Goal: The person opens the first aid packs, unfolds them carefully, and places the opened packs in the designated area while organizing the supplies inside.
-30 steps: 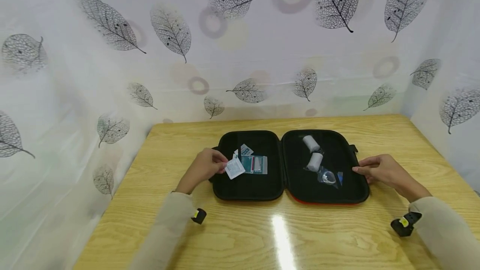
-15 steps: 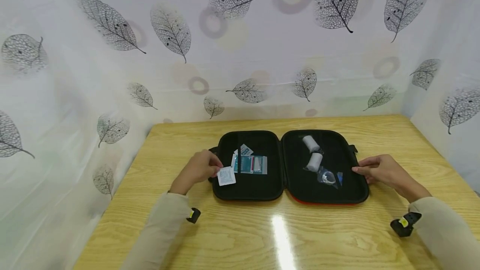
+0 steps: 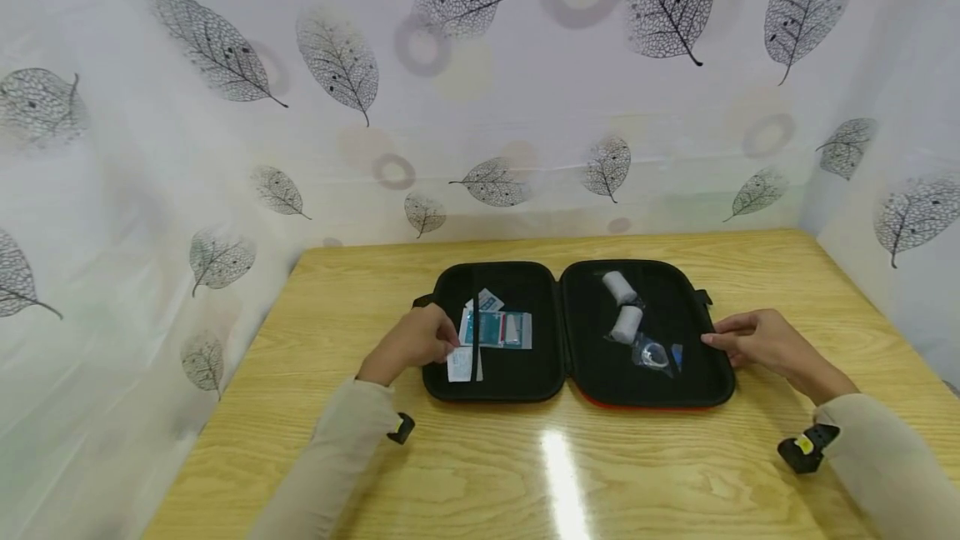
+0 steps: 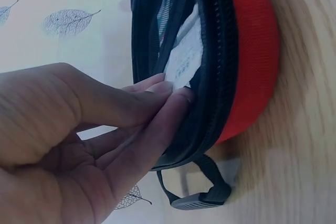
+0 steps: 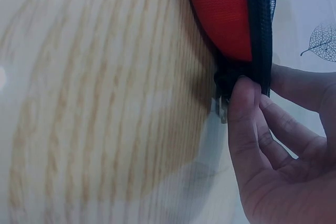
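A zip case lies unfolded, its black left half and right half side by side; the outside is red. My left hand pinches a small white sachet at the near left of the left half. The black strap crosses over the sachet's right part. In the left wrist view, thumb and fingers meet on the white sachet just inside the zipped rim. My right hand holds the right half's outer rim, thumb on one side and fingers on the other, as the right wrist view shows.
Beyond the sachet, teal-and-white packets and another small packet lie under or beside the strap. White bandage rolls and a clear bag sit in the right half. A leaf-print curtain hangs behind the wooden table.
The sachet first moved left and nearer, then back right, so that its right part now lies beneath the strap. My left hand moved with it. My right hand stayed at the rim.
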The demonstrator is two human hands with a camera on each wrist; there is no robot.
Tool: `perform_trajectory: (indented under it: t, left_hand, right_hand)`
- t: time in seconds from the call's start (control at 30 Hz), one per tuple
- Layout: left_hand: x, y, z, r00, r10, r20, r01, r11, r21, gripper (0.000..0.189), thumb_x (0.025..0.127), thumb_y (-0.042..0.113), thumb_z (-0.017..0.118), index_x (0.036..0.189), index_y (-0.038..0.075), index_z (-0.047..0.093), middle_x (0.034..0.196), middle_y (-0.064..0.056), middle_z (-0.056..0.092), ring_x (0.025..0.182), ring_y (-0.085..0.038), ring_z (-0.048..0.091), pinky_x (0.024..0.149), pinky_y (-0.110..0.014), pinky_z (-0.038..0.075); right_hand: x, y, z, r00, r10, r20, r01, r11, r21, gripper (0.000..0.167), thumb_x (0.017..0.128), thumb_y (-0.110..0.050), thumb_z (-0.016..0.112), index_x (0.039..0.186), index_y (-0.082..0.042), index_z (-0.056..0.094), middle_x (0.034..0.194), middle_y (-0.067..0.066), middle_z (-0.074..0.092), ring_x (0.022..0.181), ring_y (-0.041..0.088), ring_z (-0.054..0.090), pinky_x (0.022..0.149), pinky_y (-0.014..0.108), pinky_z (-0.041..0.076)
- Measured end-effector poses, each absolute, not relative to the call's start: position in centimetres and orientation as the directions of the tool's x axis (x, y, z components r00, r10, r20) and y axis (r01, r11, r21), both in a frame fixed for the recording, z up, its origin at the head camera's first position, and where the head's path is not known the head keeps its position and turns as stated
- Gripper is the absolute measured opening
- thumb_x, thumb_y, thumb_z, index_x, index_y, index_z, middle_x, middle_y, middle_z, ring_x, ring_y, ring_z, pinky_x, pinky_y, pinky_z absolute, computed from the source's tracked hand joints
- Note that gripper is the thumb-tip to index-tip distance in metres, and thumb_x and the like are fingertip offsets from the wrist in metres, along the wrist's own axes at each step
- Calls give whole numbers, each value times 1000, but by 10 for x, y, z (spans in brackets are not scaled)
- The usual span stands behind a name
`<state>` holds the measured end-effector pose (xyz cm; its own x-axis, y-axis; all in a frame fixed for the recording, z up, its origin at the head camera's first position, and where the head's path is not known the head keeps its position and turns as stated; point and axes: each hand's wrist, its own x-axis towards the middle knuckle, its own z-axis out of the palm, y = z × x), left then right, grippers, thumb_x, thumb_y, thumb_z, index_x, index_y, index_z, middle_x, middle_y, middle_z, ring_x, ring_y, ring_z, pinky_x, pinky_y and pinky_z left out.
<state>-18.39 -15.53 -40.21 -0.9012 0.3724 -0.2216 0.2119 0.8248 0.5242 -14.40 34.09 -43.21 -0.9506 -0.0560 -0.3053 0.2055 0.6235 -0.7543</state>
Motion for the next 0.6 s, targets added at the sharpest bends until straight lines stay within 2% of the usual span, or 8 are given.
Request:
perform_trajectory:
  t: [0.33, 0.6]
  left_hand:
    - [-183, -146, -407, -895, 390, -217, 200, 785, 586, 6, 90, -3, 71, 89, 2, 73, 76, -2, 67, 66, -14, 63, 64, -29, 55]
    - [-180, -142, -411, -895, 383, -230, 146, 737, 660, 9, 91, -5, 70, 98, 0, 68, 75, -3, 68, 64, -15, 66, 61, -30, 55]
  right_hand:
    - [-145, 341, -432, -951, -53, -304, 205, 627, -752, 70, 98, -34, 68, 133, 22, 48, 114, 26, 68, 87, 21, 70, 72, 35, 59]
    - [-143, 340, -431, -951, -49, -305, 210, 622, -755, 69, 98, -35, 68, 132, 22, 49, 113, 23, 69, 84, 19, 69, 72, 34, 59]
